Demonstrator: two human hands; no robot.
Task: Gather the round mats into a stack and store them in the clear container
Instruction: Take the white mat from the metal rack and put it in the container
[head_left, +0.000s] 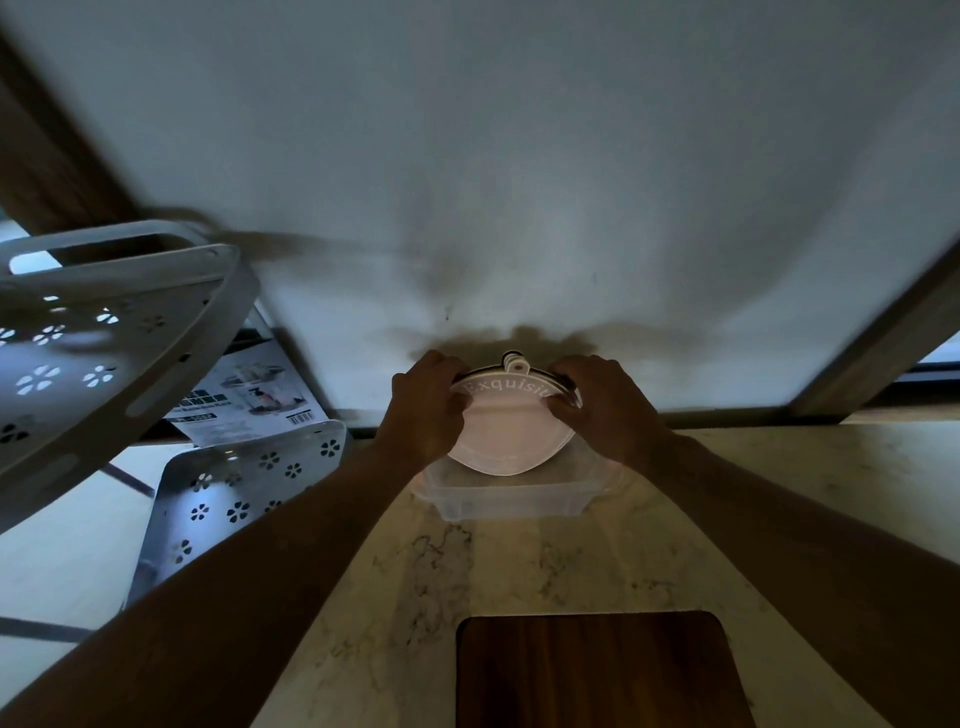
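A stack of round mats (511, 434), pale pink-white with the lettering "Exquisit" along its top edge and a small tab at the top, stands tilted on edge. Its lower part dips into the clear container (506, 501) on the marble counter. My left hand (428, 408) grips the stack's left rim and my right hand (602, 402) grips its right rim. Both forearms reach in from below. How many mats are in the stack is hard to tell in the dim light.
A dark wooden board (597, 670) lies on the marble counter (395, 597) near me. To the left stands a grey rack (104, 332) with flower cut-outs, a printed box (249, 395) behind it. A white wall (519, 156) rises just behind the container.
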